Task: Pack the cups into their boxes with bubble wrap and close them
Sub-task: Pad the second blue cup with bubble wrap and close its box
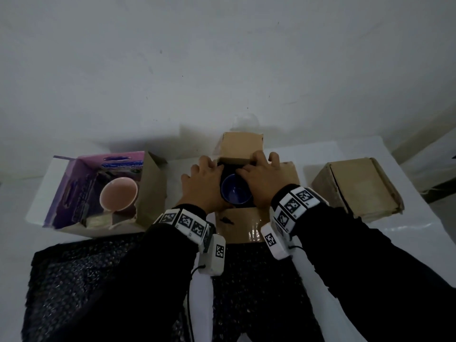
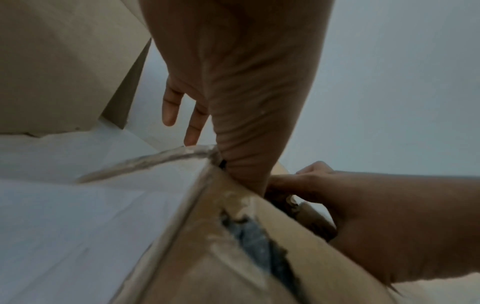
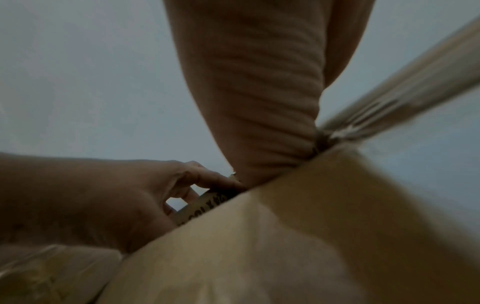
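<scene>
My left hand (image 1: 202, 180) and right hand (image 1: 260, 181) fingers (image 1: 244, 172) grasp the open brown cardboard box (image 1: 243, 228) holding the round blue cup (image 1: 235, 193); the open purple printed box (image 1: 74, 193) awaits closing too.

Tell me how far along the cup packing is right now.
Done: the right box looks closed. In hand: the blue cup sits in the open middle box; the left hand and right hand grip its flaps. Left: close it, then wrap the pink cup, which looks bare in the open purple box, with the black bubble wrap.
</scene>
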`<state>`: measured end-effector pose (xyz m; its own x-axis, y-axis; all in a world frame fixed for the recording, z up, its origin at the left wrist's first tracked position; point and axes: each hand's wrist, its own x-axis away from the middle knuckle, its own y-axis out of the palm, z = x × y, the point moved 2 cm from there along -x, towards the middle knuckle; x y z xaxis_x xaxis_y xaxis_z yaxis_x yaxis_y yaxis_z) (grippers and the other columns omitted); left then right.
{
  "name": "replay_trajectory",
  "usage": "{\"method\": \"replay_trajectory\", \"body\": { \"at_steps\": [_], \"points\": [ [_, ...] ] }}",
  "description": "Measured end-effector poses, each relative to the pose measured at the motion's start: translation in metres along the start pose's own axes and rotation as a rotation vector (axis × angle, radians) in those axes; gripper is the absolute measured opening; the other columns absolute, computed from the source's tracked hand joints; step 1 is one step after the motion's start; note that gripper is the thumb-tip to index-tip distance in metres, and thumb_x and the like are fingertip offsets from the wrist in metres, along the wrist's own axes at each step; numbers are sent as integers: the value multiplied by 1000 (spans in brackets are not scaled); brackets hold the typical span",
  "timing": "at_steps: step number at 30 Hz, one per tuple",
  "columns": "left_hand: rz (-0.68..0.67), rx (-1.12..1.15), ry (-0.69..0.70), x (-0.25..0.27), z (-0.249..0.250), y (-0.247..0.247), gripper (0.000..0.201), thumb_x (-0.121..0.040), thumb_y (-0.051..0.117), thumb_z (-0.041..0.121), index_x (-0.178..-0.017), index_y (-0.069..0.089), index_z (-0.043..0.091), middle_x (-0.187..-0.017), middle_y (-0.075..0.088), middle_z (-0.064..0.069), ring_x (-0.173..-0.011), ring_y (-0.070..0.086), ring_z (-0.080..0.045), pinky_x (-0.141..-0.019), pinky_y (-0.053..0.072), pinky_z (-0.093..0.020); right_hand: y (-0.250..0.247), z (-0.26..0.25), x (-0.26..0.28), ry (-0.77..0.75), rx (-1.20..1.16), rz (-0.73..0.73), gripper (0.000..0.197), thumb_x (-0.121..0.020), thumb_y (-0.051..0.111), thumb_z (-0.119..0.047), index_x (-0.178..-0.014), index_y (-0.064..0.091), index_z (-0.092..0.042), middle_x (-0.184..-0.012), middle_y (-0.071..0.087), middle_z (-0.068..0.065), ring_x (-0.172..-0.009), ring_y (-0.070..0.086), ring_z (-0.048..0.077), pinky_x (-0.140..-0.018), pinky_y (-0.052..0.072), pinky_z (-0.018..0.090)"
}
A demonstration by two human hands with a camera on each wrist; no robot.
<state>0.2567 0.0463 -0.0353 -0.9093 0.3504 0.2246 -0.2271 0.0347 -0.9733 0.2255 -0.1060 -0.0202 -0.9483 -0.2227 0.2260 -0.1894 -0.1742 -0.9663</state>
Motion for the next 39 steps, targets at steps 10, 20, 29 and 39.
{"method": "replay_trajectory", "body": {
  "at_steps": [10,20,29,39],
  "points": [
    [-162,-159,42,-17,7,-7,92,-56,61,85,-130,51,30,-147,21,-11,-134,23,-37,-103,28,-54,-3,10,0,-31,-2,-45,54,-76,65,-35,-129,53,-28,-127,59,-5,-137,21,28,-107,12,59],
    [-297,-141,19,-8,2,-16,88,-56,77,68,-127,55,23,-128,36,-9,-117,39,-32,-96,40,-48,-2,11,16,56,65,68,51,-83,61,-34,-132,47,-31,-134,59,2,-148,17,26,-104,-24,65],
    [-410,-101,-68,-12,7,-10,90,-56,85,52,-131,50,18,-136,23,-9,-123,33,-37,-100,35,-51,4,7,7,54,49,44,46,-86,56,-26,-131,45,-27,-134,56,6,-146,20,28,-110,-16,67],
    [-239,-107,47,-9,-4,-7,78,-58,75,66,-124,59,27,-133,33,-9,-123,34,-35,-101,34,-56,8,7,3,26,87,47,54,-86,58,-32,-138,44,-41,-133,56,-2,-139,29,28,-99,-30,68]
  ]
}}
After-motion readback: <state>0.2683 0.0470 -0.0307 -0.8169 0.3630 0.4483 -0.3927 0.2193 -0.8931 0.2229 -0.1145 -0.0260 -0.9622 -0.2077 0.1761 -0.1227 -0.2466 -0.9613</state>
